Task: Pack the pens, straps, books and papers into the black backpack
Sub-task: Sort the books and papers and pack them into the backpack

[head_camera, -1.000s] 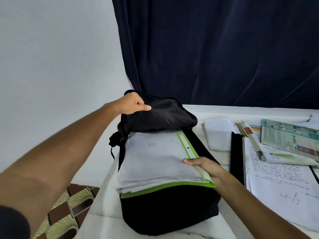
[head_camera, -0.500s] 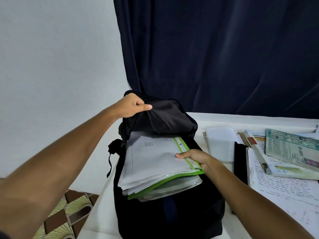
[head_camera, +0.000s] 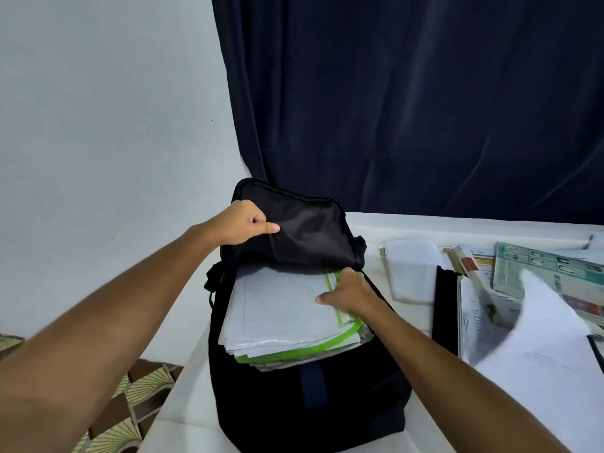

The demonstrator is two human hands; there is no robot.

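Deeper into the black backpack the paper stack is pushed — gripped by the right hand, flap pinched by the left hand; books beside the backpack remain unpacked.

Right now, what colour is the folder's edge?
Bright green on the folder, seen in the head view.

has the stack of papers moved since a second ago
Yes. The white paper stack with the green-edged folder has slid farther into the black fabric backpack, toward its raised flap; more of the backpack's front now shows below it.
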